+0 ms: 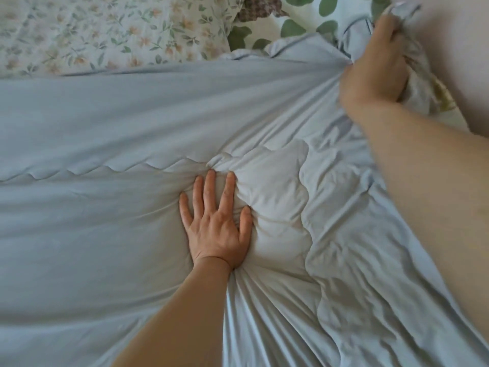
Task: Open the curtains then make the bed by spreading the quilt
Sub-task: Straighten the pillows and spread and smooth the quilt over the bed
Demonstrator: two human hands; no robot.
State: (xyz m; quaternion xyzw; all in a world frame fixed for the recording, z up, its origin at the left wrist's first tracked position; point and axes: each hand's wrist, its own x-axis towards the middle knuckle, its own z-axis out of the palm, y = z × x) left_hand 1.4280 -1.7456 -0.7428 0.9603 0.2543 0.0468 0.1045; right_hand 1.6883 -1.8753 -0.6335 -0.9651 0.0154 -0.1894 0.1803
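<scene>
Pale-blue padded quilt lies spread below the flower-printed pillow, pinned under my left grip, fingers splayed flat, while my right grip clutches its bunched corner, which I should pull steadily taut.

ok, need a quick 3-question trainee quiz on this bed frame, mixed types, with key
1. True or false: the left hand presses flat, fingers straight, on the quilt.
2. The right hand grips: A) a curtain; B) the quilt's bunched edge; C) nothing.
3. Fill in: the pillow at top left has a ____ print.
Key: 1 true; 2 B; 3 floral.
</scene>
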